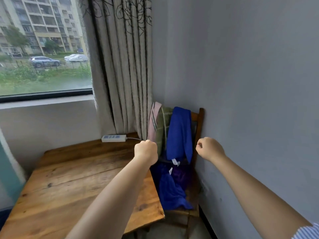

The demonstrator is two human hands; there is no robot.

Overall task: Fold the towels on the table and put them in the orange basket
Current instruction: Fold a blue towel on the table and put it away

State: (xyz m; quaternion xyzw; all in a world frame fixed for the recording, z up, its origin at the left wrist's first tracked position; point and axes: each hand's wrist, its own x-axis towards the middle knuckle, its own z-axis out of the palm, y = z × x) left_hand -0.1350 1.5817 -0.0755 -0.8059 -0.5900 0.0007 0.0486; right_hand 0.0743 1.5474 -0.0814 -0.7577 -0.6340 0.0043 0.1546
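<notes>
Several towels hang over the back of a wooden chair (200,118) in the corner: a pink one (152,125), a green checked one (162,128) and a bright blue one (179,135). More blue and purple cloth (170,192) lies on the seat. My left hand (146,150) is a closed fist held out just left of the chair back, in front of the green towel. My right hand (209,148) is also curled shut, just right of the blue towel. Neither hand holds anything. No orange basket is in view.
A bare wooden table (72,187) fills the lower left, with a white power strip (114,138) at its far edge. The chair stands between the table and the grey wall (250,83). A patterned curtain (120,66) and a window (43,45) are behind.
</notes>
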